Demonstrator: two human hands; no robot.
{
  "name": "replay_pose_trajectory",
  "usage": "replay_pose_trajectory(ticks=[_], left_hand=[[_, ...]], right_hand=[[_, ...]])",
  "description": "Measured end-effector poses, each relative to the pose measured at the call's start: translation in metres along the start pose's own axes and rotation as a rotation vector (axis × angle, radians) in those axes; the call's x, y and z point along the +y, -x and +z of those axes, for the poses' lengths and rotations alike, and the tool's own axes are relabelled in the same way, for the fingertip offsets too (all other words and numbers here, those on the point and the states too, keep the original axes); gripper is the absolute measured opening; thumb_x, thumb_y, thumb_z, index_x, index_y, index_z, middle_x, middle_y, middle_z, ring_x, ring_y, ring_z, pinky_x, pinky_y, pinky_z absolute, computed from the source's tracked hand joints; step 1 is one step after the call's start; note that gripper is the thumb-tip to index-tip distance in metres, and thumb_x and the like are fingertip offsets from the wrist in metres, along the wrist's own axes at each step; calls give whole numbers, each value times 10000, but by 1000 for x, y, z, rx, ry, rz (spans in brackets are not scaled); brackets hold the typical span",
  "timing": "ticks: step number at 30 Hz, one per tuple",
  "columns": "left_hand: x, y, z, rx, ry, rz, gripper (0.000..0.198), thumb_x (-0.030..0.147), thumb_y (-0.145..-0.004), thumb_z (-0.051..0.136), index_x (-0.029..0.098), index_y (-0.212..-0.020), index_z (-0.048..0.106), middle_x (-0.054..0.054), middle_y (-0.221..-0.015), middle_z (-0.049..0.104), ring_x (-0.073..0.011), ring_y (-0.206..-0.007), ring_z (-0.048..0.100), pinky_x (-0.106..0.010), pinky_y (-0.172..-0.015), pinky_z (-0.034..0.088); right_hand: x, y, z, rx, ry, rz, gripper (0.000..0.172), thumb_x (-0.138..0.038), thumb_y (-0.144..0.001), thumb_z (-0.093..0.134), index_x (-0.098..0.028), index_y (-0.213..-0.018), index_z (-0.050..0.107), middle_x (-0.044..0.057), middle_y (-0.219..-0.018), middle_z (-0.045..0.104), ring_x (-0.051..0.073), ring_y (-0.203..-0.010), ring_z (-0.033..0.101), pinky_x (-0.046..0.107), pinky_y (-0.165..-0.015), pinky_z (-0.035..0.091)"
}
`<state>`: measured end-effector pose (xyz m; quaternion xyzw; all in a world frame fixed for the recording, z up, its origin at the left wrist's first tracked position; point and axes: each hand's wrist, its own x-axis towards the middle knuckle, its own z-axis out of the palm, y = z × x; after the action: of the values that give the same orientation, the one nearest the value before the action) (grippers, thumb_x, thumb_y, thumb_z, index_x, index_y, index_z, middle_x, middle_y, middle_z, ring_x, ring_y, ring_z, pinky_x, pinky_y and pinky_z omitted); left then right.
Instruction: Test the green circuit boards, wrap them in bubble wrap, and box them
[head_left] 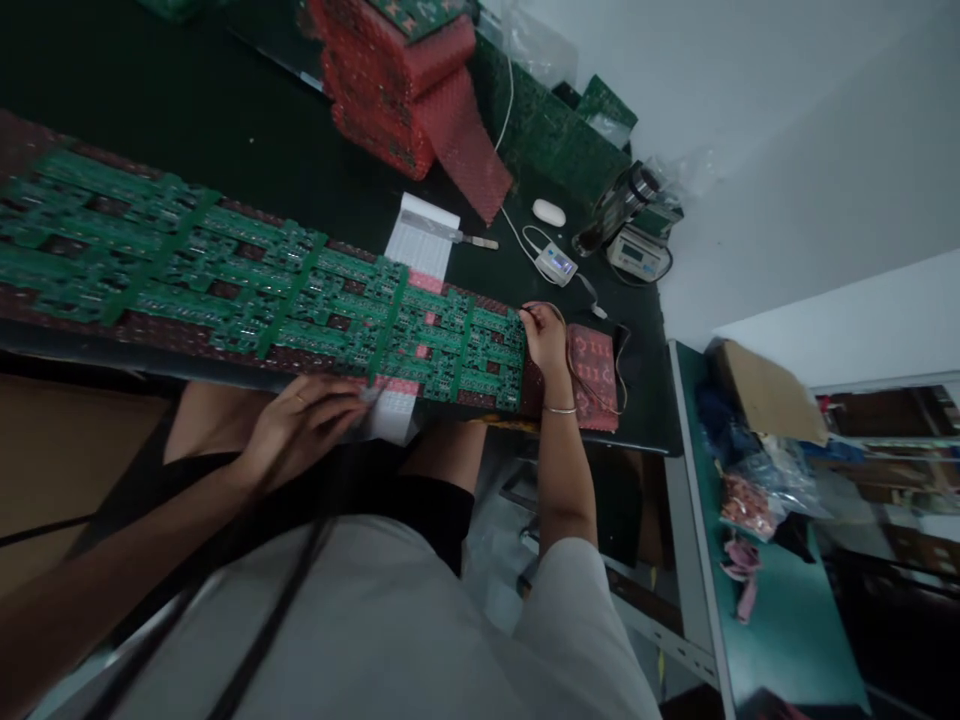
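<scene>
A long row of green circuit boards [352,300] lies on red bubble wrap [180,345] along the table's front edge. At the row's right end, my right hand [546,338] is pinched closed at the board's corner. A thin cable [581,385] runs from it and loops over a pink pad [598,365]; its end seems to be in the fingertips. My left hand [304,415] is at the front edge, fingers pressed together beside a small clear piece whose kind I cannot make out. White printed sheets [395,412] stick out from beneath the boards near it.
Behind the boards stand a red bubble-wrapped stack [382,85], a knife-like tool [476,241] on paper, a white oval object [549,212], a small device with a lit screen [556,264], a flask [619,208] and a grey meter [636,254]. A green side bench [795,640] is at right.
</scene>
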<state>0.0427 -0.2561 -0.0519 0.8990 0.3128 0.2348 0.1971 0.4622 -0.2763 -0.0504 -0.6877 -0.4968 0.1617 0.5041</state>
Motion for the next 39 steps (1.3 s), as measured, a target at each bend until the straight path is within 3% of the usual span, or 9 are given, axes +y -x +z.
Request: replay_pose_trajectory(ticks=[3, 7, 11, 14, 17, 23, 26, 31, 39], left_hand=[[5, -2, -4, 133, 43, 41, 396, 462, -1064, 472, 233, -900, 750, 38, -1066, 786, -216, -1007, 771, -390, -923, 646], [18, -10, -19, 191, 131, 116, 158, 360, -1029, 631, 284, -947, 743, 3, -1071, 786, -224, -920, 764, -400, -836, 648], [38, -30, -31, 213, 225, 113, 99, 315, -1034, 641, 320, -1016, 738, 30, -1107, 754, -215, -981, 728, -377, -891, 603], [51, -57, -27, 183, 257, 81, 158, 358, -1053, 607, 297, -1009, 746, 7, -1134, 750, -228, -1052, 712, -408, -988, 585], [58, -96, -7, 104, 281, 74, 243, 395, -1047, 566, 265, -966, 755, -35, -1123, 759, -253, -1092, 709, -451, -1052, 575], [76, -193, 60, -139, 142, 73, 248, 255, -955, 564, 188, -950, 803, -89, -1114, 771, -270, -1132, 696, -449, -1100, 549], [85, -226, 89, -200, 77, 93, 243, 227, -911, 591, 176, -921, 828, -111, -1151, 767, -295, -1175, 680, -474, -1139, 510], [82, -242, 119, -218, 10, 86, 295, 242, -900, 574, 148, -909, 853, -169, -1161, 752, -346, -1181, 655, -538, -1125, 482], [75, -239, 134, -178, -55, 64, 307, 228, -892, 568, 144, -964, 854, -166, -1229, 726, -358, -1187, 625, -539, -1101, 488]], right_hand=[[-2, -3, 1, -55, 80, -50, 209, -445, -1005, 653, -248, -948, 691, 79, -1064, 750, 241, -1070, 683, 375, -1069, 539], [-2, -6, 4, -70, 150, -88, 167, -377, -1018, 640, -251, -919, 690, 84, -1079, 752, 248, -1082, 675, 369, -1086, 515], [-2, -7, 4, -84, 173, -67, 129, -358, -1012, 673, -260, -935, 706, 77, -1107, 761, 259, -1111, 660, 384, -1124, 490], [-2, -8, 4, -107, 192, -81, 124, -347, -1010, 681, -260, -929, 716, 75, -1094, 765, 267, -1122, 651, 392, -1138, 479], [0, -10, 6, -117, 197, -104, 145, -361, -1016, 665, -256, -926, 708, 78, -1069, 762, 269, -1110, 648, 406, -1142, 476], [11, -12, 16, -38, 39, -33, 218, -461, -1002, 670, -245, -1023, 685, 74, -1100, 747, 228, -1057, 678, 379, -1093, 517], [17, -13, 20, -32, 51, -39, 172, -426, -1007, 650, -256, -1002, 683, 61, -1108, 750, 216, -1081, 676, 369, -1100, 515], [23, -15, 24, -36, 99, -79, 102, -281, -1017, 594, -246, -959, 670, 59, -1098, 758, 215, -1064, 683, 385, -1105, 516], [34, -18, 26, -39, 120, -151, 100, -247, -1020, 580, -239, -1012, 679, 64, -1150, 762, 222, -1166, 694, 394, -1142, 507]])
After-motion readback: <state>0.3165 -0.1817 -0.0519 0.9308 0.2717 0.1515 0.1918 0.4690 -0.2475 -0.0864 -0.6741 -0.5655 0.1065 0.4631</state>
